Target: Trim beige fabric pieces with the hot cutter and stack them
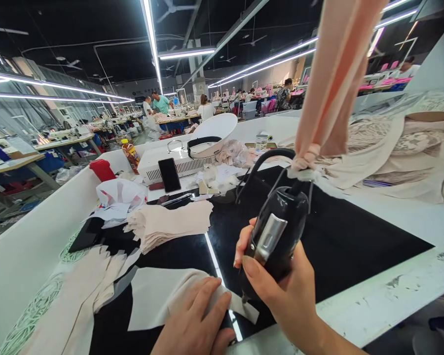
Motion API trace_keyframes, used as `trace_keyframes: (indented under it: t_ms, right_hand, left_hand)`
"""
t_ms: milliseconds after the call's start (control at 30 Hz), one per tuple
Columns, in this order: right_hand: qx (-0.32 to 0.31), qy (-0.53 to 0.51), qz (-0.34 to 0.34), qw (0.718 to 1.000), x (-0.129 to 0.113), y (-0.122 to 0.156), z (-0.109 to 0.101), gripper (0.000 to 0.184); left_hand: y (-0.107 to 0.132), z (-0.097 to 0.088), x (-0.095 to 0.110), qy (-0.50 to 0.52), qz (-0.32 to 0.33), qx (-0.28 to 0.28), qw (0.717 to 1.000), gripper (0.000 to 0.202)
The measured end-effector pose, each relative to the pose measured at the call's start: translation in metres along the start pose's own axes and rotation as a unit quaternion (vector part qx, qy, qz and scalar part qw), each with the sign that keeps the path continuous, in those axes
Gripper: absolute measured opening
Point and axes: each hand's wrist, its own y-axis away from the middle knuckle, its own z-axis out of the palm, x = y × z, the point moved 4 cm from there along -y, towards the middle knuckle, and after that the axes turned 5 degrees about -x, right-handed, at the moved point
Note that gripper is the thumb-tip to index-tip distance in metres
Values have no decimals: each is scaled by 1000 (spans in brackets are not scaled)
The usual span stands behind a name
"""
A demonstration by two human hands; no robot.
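A single beige fabric panel (148,301) is laid on a black tabletop (355,241) at 7 o'clock, taken from the middle of the view. Its narrow end is stretched to between 5 and 6 o'clock, beneath the tip of a black handheld power tool (286,212). The tool is gripped at 5 o'clock by the right hand (288,296), its fingers and thumb wrapped round the body. At 6 o'clock the panel is pressed flat by the left hand (202,315), which is spread palm down with the fingers slightly parted and nothing grasped. Whether the cloth is touched by the tip cannot quite be made out.

Work on this panel is judged to be under way, at its narrow end. Whether the other pieces are finished or waiting is not shown.

One tool and one panel are counted at the hands. Two stacks are seen: a stack of short panels (181,217) nearer the middle and a stack of long strips (74,296) farther out, both at 8 o'clock. One smartphone (169,175) is propped at 9 o'clock, and one pink cloth (329,84) is hung at 2 o'clock.
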Motion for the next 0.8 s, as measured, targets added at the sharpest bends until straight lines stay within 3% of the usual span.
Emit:
trace_keyframes:
  t_ms: [167, 500, 800]
  right_hand:
    - [-11, 3, -5, 1000, 0, 5, -3, 23]
    - [-6, -21, -17, 1000, 0, 11, -1, 26]
    - [9, -12, -10, 1000, 10, 22, -3, 31]
  left_hand:
    - [4, 9, -3, 70, -18, -47, 996, 42]
    - [7, 2, 1, -13, 8, 11, 1000, 45]
    - [16, 12, 5, -30, -13, 26, 999, 56]
